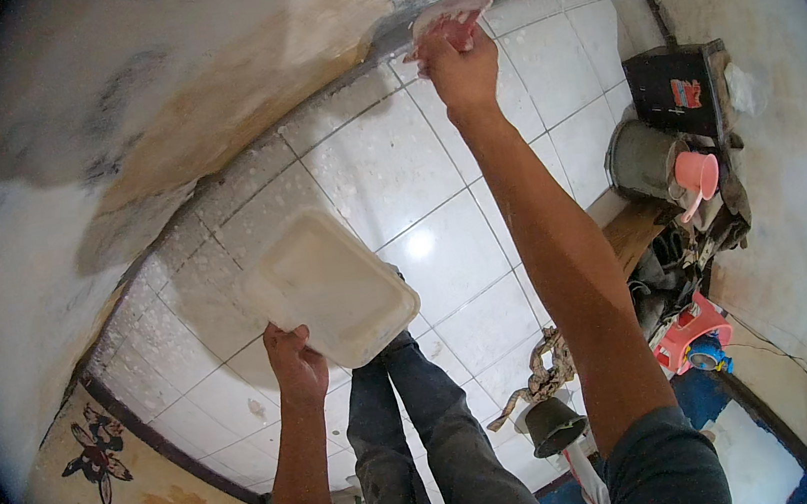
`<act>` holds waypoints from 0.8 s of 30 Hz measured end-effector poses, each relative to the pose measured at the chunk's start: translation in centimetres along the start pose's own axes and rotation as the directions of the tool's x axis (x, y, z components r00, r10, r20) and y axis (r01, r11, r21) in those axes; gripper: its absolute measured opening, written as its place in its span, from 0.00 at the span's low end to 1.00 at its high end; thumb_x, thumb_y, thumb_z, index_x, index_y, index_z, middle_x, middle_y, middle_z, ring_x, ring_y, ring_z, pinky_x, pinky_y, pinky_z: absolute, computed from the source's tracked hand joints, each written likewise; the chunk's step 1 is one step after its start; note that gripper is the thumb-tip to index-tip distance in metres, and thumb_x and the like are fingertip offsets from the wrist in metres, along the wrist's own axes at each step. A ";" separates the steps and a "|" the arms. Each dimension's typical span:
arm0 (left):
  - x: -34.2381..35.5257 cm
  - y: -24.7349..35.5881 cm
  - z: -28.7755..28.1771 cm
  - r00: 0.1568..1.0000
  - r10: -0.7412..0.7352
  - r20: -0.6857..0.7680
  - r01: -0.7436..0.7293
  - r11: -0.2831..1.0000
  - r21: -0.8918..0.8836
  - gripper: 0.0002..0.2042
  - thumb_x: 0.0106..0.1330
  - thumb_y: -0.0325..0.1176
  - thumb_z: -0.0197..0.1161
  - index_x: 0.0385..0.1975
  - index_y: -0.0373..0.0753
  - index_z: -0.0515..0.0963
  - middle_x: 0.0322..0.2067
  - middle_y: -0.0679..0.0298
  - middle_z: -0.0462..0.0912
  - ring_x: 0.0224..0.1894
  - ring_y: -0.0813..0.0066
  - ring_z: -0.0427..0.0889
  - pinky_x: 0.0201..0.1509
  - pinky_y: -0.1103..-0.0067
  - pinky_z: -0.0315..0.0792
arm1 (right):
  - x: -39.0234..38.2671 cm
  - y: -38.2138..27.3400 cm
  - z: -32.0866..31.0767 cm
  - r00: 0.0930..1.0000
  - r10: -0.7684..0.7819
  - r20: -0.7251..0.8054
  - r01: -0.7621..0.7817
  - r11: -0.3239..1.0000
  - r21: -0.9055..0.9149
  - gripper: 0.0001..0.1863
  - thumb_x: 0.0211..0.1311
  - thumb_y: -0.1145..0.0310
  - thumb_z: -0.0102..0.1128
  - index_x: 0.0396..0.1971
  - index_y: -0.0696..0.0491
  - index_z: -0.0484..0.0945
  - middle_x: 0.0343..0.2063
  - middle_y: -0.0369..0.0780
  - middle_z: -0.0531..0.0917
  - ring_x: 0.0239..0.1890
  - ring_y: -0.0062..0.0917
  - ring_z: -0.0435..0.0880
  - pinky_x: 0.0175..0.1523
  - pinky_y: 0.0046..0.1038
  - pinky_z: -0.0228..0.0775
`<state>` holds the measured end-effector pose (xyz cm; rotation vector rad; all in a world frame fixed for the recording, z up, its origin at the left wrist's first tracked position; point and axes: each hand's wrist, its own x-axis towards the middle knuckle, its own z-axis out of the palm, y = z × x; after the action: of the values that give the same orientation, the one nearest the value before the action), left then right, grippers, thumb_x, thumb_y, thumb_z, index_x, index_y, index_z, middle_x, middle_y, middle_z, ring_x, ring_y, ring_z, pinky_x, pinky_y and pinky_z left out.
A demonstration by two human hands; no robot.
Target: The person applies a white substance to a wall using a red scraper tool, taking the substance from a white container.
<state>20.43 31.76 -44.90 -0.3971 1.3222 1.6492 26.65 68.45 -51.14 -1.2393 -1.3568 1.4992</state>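
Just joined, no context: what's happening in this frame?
A person stands on a white tiled floor facing a patchy wall. The right hand is raised, pressing a flat reddish scraper against the wall. The left hand holds a white rectangular tray by its edge, below. Buckets and clutter sit to the right.

A room in a home under repair, by the look of it. The white tiled floor [395, 182] is speckled with plaster, the wall [202, 85] is patchy and half-skimmed, and buckets [642, 160] and clutter crowd one corner.
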 end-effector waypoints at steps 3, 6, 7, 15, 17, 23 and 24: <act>0.1 -0.2 0.3 1.000 0.002 0.006 -0.002 1.000 -0.007 0.22 0.46 0.30 0.60 0.46 0.37 0.70 0.41 0.63 0.76 0.46 0.68 0.75 0.57 0.70 0.68 | 2.1 0.3 3.5 0.898 -0.423 -0.124 0.260 0.735 -0.626 0.09 0.51 0.69 0.57 0.28 0.59 0.73 0.24 0.50 0.80 0.28 0.45 0.80 0.31 0.38 0.72; 0.4 -0.4 -2.2 1.000 0.003 -0.028 -0.005 0.998 -0.055 0.23 0.45 0.28 0.59 0.46 0.37 0.70 0.41 0.63 0.76 0.46 0.68 0.75 0.57 0.70 0.68 | -1.0 -0.9 10.8 0.830 -0.558 0.008 0.407 0.596 -0.692 0.12 0.47 0.68 0.59 0.26 0.61 0.71 0.24 0.54 0.78 0.28 0.51 0.79 0.34 0.41 0.73; 0.4 -0.6 -2.8 0.998 -0.019 -0.057 0.014 0.996 -0.085 0.23 0.45 0.28 0.60 0.46 0.37 0.70 0.41 0.63 0.76 0.46 0.68 0.76 0.57 0.70 0.68 | -2.7 -0.1 11.2 0.825 -0.563 0.059 0.452 0.591 -0.668 0.12 0.46 0.69 0.59 0.25 0.61 0.70 0.23 0.54 0.78 0.27 0.51 0.79 0.34 0.42 0.73; 0.3 1.4 -2.4 0.999 0.032 0.033 -0.032 0.999 -0.008 0.25 0.46 0.33 0.64 0.47 0.33 0.70 0.42 0.61 0.77 0.46 0.69 0.76 0.56 0.72 0.68 | -2.6 3.4 -1.6 0.966 -0.210 0.148 0.256 0.740 -0.622 0.12 0.58 0.62 0.53 0.30 0.57 0.74 0.25 0.48 0.80 0.31 0.45 0.80 0.37 0.38 0.73; 0.2 1.6 -2.8 0.998 0.042 0.047 -0.042 0.999 -0.011 0.25 0.46 0.33 0.64 0.47 0.32 0.70 0.42 0.61 0.76 0.46 0.69 0.76 0.55 0.72 0.68 | 0.9 1.5 -4.1 0.971 -0.233 0.052 0.226 0.826 -0.517 0.18 0.64 0.56 0.49 0.28 0.57 0.75 0.21 0.44 0.81 0.26 0.32 0.81 0.34 0.34 0.72; -0.7 2.4 -4.1 0.999 0.036 0.005 -0.036 0.999 -0.034 0.25 0.46 0.32 0.63 0.46 0.32 0.70 0.42 0.61 0.77 0.46 0.69 0.75 0.55 0.72 0.68 | 1.2 -2.4 1.6 0.869 -0.478 0.125 0.394 0.519 -0.759 0.14 0.47 0.66 0.58 0.32 0.61 0.73 0.28 0.52 0.79 0.30 0.47 0.78 0.36 0.41 0.70; -0.9 2.5 -4.8 0.999 0.045 0.001 -0.045 0.998 -0.044 0.24 0.46 0.31 0.62 0.46 0.32 0.70 0.42 0.61 0.77 0.46 0.69 0.76 0.55 0.71 0.69 | -0.7 -2.0 4.7 0.902 -0.411 0.132 0.333 0.467 -0.819 0.15 0.48 0.66 0.59 0.32 0.61 0.73 0.27 0.52 0.79 0.32 0.48 0.79 0.37 0.42 0.70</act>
<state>17.41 27.18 -44.51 -0.3949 1.3035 1.7180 22.12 66.89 -49.16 -1.3633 -2.2328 0.4121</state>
